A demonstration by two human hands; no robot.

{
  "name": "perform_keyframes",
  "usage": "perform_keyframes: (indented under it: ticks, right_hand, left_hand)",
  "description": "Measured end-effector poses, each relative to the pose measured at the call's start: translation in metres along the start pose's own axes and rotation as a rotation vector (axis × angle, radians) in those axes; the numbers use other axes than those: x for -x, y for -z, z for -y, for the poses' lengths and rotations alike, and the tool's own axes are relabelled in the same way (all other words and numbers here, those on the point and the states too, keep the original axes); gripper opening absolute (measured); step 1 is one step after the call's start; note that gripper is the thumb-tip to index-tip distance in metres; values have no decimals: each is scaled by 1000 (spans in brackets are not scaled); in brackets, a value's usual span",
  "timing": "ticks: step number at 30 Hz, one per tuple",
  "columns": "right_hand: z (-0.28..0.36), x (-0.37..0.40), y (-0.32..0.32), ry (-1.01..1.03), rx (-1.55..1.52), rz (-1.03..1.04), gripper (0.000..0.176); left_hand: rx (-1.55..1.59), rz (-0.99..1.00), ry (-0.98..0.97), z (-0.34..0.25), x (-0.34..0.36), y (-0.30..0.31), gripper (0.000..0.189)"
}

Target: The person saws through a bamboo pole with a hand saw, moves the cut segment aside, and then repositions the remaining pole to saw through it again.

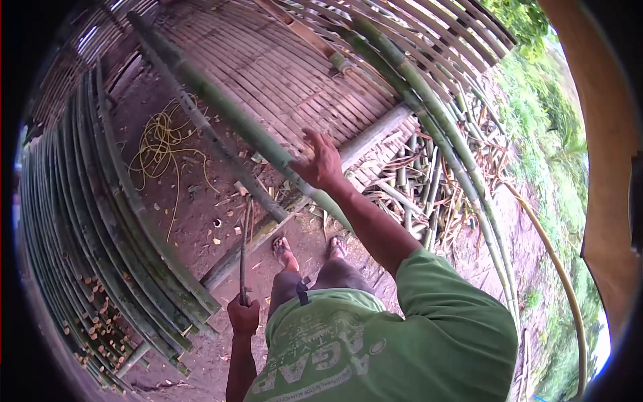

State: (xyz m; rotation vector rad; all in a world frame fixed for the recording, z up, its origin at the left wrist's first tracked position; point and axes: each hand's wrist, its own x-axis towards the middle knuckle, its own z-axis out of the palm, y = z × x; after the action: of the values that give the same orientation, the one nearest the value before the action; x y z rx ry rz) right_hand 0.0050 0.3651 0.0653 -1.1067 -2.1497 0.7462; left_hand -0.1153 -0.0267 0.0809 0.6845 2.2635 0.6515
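My left hand [243, 317] is closed around the handle of a machete [245, 251], its long, narrow dark blade pointing forward, away from my body. My right hand [321, 161] reaches out with fingers apart. Its thumb side overlaps a thick green bamboo pole [248, 126], which runs slantwise from the far left toward my feet. Beside that pole lies a thinner, greyish pole [231, 157]. Both cross near a log [231, 264] close to the ground in front of my sandalled feet [284, 253].
A slatted bamboo platform [268, 74] stands ahead. Many long bamboo poles [100, 201] are stacked at left, near a tangled yellow rope [159, 141]. Split bamboo scraps [429, 194] are heaped at right, beside long leaning green poles [462, 161]. Chips litter the dirt.
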Motion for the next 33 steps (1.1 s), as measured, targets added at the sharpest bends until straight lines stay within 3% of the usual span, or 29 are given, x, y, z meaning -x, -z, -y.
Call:
perform_keyframes:
  ticks: [3, 5, 7, 9, 10, 11, 12, 15, 17, 18, 22, 24, 26, 28, 29, 30, 32, 33]
  right_hand:
    - [-98, 137, 53, -227, 232, 130, 107]
    - [-152, 237, 96, -566, 409, 373, 125]
    - [-201, 327, 128, -817, 442, 664, 128]
    - [-247, 405, 138, -926, 290, 594, 121]
    - [-255, 421, 138, -823, 403, 481, 100]
    - [-271, 430, 134, -812, 410, 503, 88]
    - [-285, 437, 128, -801, 411, 530, 75]
    - [-271, 411, 135, -1023, 358, 734, 55]
    - [-276, 408, 138, -927, 379, 766, 62]
    - [-257, 380, 148, -1005, 349, 928, 57]
    - [-244, 329, 105, -877, 275, 1123, 71]
    - [-223, 279, 70, -730, 110, 1109, 74]
    - [-126, 192, 69, -596, 211, 851, 75]
    - [-109, 162, 46, -625, -174, 396, 80]
    - [-115, 157, 43, -565, -348, 210, 88]
    - [-100, 153, 67, -521, -252, 214, 91]
    - [-151, 212, 72, -270, 88, 310, 105]
    - [-169, 240, 85, -491, 176, 586, 118]
  left_hand:
    - [18, 3, 26, 2, -2, -1, 22]
    - [77, 13, 88, 12, -3, -7, 22]
    - [42, 28, 133, -25, 0, -3, 21]
    - [78, 43, 214, -47, 4, -4, 20]
    - [6, 41, 181, -40, 1, -7, 20]
    - [-69, 37, 151, -26, -3, -9, 20]
    - [-150, 32, 128, -15, -5, -11, 19]
    - [-170, 29, 61, -45, -1, -18, 17]
    - [-193, 3, 66, -60, 8, -22, 17]
    - [-217, 3, 75, -61, 6, -25, 18]
    - [-239, -19, -28, -56, 2, -34, 21]
    - [-143, -25, -10, -50, 5, -37, 23]
    - [-74, -18, 18, -50, 4, -42, 24]
    - [-50, -3, 72, -48, 6, -42, 25]
    - [12, -6, -15, -40, 5, -42, 25]
    - [10, -5, -28, -32, 6, -42, 25]
    - [16, -6, -57, -24, 0, -42, 26]
    - [27, 14, 12, -35, 0, -38, 27]
